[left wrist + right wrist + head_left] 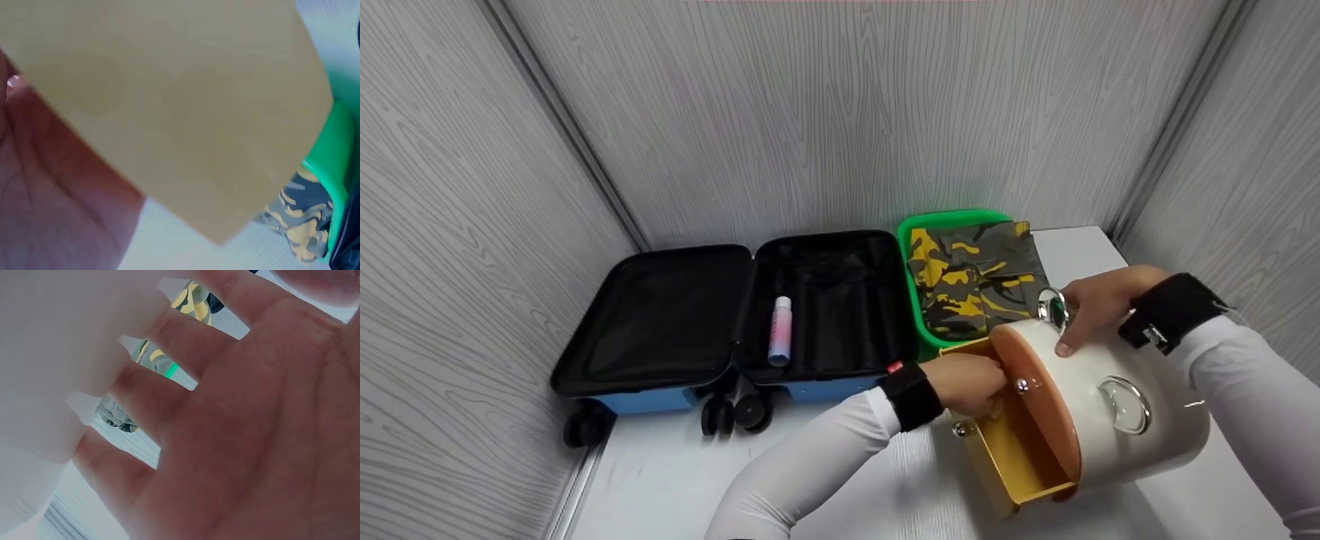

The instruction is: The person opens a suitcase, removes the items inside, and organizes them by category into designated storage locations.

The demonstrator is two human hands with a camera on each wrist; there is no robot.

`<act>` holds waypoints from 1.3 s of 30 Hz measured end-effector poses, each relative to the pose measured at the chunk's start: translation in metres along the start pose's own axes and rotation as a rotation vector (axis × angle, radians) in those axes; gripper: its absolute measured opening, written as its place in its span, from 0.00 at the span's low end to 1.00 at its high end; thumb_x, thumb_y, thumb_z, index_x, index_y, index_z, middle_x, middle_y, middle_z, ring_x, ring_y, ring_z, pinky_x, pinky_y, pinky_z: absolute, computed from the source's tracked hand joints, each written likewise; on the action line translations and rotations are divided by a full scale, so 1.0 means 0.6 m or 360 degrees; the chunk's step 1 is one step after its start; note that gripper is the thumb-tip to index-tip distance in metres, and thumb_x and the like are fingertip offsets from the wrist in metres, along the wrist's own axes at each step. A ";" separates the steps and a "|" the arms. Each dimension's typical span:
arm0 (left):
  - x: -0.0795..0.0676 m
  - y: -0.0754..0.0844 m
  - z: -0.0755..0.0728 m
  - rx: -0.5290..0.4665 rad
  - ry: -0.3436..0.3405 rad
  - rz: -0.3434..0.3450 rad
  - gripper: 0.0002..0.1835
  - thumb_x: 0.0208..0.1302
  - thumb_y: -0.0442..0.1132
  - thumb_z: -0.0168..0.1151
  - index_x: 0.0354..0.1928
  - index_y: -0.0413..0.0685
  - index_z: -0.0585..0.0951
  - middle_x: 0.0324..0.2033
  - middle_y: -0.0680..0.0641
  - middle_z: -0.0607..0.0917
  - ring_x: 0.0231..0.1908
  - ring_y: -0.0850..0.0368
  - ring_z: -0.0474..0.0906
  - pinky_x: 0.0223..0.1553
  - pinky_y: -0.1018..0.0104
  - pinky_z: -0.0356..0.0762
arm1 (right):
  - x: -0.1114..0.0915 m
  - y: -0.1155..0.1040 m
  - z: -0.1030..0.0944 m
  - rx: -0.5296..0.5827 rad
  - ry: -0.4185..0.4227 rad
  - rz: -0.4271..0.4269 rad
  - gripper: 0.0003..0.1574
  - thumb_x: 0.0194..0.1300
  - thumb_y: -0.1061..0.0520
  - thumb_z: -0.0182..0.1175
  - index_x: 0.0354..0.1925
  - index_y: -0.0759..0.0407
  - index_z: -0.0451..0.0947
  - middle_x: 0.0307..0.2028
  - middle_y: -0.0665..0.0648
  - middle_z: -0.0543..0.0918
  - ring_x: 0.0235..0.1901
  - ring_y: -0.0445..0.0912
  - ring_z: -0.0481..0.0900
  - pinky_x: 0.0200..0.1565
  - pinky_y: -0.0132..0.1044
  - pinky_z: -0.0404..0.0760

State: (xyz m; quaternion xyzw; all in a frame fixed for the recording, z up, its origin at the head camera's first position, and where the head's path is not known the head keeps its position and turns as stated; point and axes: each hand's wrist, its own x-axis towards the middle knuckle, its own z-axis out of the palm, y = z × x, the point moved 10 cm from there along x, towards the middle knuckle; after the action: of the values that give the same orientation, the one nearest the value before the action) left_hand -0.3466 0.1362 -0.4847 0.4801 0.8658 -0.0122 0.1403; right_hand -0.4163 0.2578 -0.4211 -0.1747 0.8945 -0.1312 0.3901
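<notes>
A small white drawer cabinet with an orange front is at the right, with a yellow drawer pulled out of it. My left hand reaches into this drawer, its fingers hidden inside. In the left wrist view, the drawer's pale yellow panel covers most of the picture and hides the fingers. My right hand rests on the cabinet's white body, thumb on its upper face near a shiny ring-shaped handle. The right wrist view shows that hand's fingers straight and spread against the white surface.
Left of the cabinet, a blue suitcase lies open with black lining. A pink and white spray can lies inside its right half. Behind the drawer stands a green basket with folded camouflage cloth. Wood-patterned walls enclose the table.
</notes>
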 end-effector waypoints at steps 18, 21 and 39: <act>-0.150 -0.056 -0.058 -0.0121 0.0947 0.0313 0.15 0.79 0.50 0.65 0.35 0.50 0.88 0.33 0.50 0.89 0.34 0.60 0.84 0.38 0.67 0.81 | -0.002 0.003 0.002 0.0028 -0.0012 0.0033 0.37 0.64 0.39 0.78 0.53 0.66 0.79 0.40 0.55 0.90 0.41 0.46 0.89 0.45 0.42 0.89; -0.155 -0.058 -0.033 -0.0176 0.0886 0.0311 0.16 0.78 0.54 0.67 0.35 0.52 0.88 0.32 0.53 0.89 0.32 0.63 0.83 0.37 0.71 0.79 | -0.002 0.003 0.001 0.0011 -0.0016 0.0025 0.37 0.64 0.38 0.78 0.53 0.66 0.79 0.40 0.54 0.91 0.40 0.46 0.89 0.44 0.43 0.89; -0.116 -0.029 0.062 -0.0065 0.0643 0.0193 0.16 0.79 0.60 0.62 0.40 0.59 0.88 0.35 0.60 0.89 0.33 0.70 0.82 0.34 0.75 0.75 | -0.003 0.001 -0.002 0.0010 0.0013 0.0013 0.37 0.64 0.39 0.78 0.54 0.67 0.79 0.43 0.56 0.90 0.43 0.46 0.87 0.46 0.41 0.88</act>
State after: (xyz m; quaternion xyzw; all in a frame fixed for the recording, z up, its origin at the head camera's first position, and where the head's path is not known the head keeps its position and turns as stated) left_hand -0.3178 0.0636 -0.5050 0.5210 0.8460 0.1102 -0.0260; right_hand -0.4163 0.2593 -0.4197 -0.1692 0.8964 -0.1330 0.3875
